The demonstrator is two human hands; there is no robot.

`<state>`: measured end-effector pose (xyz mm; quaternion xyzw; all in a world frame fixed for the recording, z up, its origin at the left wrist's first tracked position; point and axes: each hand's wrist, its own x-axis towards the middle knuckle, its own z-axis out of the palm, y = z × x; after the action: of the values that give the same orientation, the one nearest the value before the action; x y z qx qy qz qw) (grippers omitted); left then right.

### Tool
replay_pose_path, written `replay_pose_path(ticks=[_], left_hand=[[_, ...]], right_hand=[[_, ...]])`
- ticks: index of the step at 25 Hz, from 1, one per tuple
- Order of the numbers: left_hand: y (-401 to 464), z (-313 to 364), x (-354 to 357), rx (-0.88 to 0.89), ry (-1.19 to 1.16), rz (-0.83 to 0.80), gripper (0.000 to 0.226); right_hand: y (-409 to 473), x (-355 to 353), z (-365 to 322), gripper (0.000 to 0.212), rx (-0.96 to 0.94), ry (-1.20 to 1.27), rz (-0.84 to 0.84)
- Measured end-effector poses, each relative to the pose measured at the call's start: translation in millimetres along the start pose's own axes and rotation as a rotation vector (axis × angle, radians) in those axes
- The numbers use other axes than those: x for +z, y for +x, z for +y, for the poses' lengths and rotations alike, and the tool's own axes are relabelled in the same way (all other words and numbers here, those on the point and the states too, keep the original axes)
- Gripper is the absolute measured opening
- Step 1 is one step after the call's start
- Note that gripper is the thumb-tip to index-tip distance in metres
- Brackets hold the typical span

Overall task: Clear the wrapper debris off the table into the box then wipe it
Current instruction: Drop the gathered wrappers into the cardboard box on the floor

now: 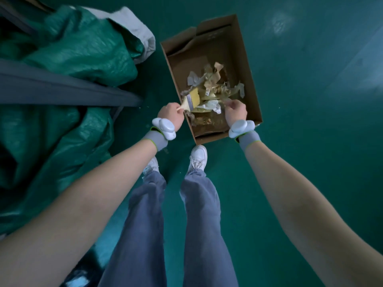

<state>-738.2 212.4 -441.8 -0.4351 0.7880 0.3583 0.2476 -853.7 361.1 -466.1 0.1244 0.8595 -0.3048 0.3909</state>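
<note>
Cardboard, brown and open-topped, forms the box (209, 79) that stands on a teal floor (300, 141) directly beneath both of the person's outstretched hands. Crumpled wrapper debris (215, 88), whitish and yellowish, lies heaped inside it, just beyond the fingertips. The left hand (172, 116) is closed around the pale handle of a wide paintbrush (191, 100), whose yellow bristles point away from the hand and over the debris, probably so that scraps clinging to the bristles drop into the box rather than onto the floor. The right hand (236, 112) hovers over the box's near right corner with its fingers curled in; it seems to pinch a small scrap, though what it holds is too small to tell for certain. Both arms reach forward and down, nearly straight, with grey wristbands and white devices strapped at the wrists. To the left of the left hand, green plastic sheeting (68, 54) drapes over a dark grey edge that may belong to the table (62, 90); its surface is not visible. White shoes and blue trousers show below the hands. Wiping appears not yet begun.
</note>
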Motion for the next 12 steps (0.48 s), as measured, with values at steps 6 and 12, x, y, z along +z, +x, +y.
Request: replay_pose_path(ticks=[6, 12], left_hand=[[-125, -8, -74, -0.077, -0.164, 0.101, 0.027], [-226, -2, -133, -0.097, -0.298, 0.164, 0.028]], right_hand=[[-118, -46, -40, 0.031, -0.033, -0.106, -0.086], [-211, -74, -76, 0.030, -0.114, -0.175, -0.133]])
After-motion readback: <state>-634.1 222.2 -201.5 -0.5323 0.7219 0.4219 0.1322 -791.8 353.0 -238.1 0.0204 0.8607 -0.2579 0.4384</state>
